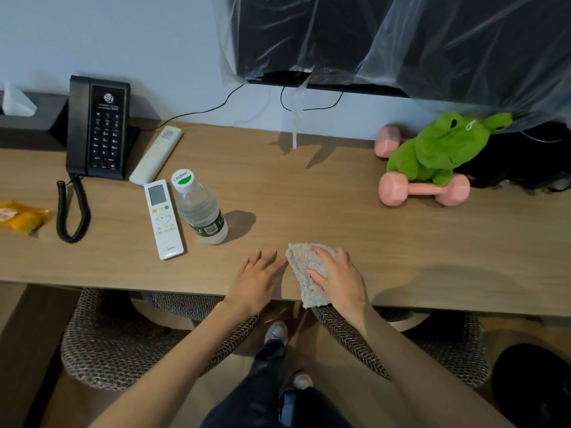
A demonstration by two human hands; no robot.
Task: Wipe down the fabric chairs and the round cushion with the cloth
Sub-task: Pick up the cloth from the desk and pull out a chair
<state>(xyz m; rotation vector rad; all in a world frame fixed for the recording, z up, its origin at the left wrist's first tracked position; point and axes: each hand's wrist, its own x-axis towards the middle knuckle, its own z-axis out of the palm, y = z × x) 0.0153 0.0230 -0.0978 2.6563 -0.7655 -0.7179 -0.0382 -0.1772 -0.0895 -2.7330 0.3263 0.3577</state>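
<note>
Cloth (304, 273), grey and fluffy, lies bunched at the near edge of the desk (309, 193), its near end hanging slightly over. Right hand (340, 279) grasps it, fingers and thumb curled over the top. Left hand (255, 281) lies released, fingers spread flat on the desk just left of the cloth, not touching it. Left chair (105, 344) and right chair (448, 353), both woven fabric, are tucked under the desk. Dark round shape (528, 384) on the floor near right; cannot tell if it is the cushion. Bottle (200, 208), remote (163, 217) and phone (99, 128) sit left; plush frog (438, 149) on a pink dumbbell (423, 189) sits far right.
</note>
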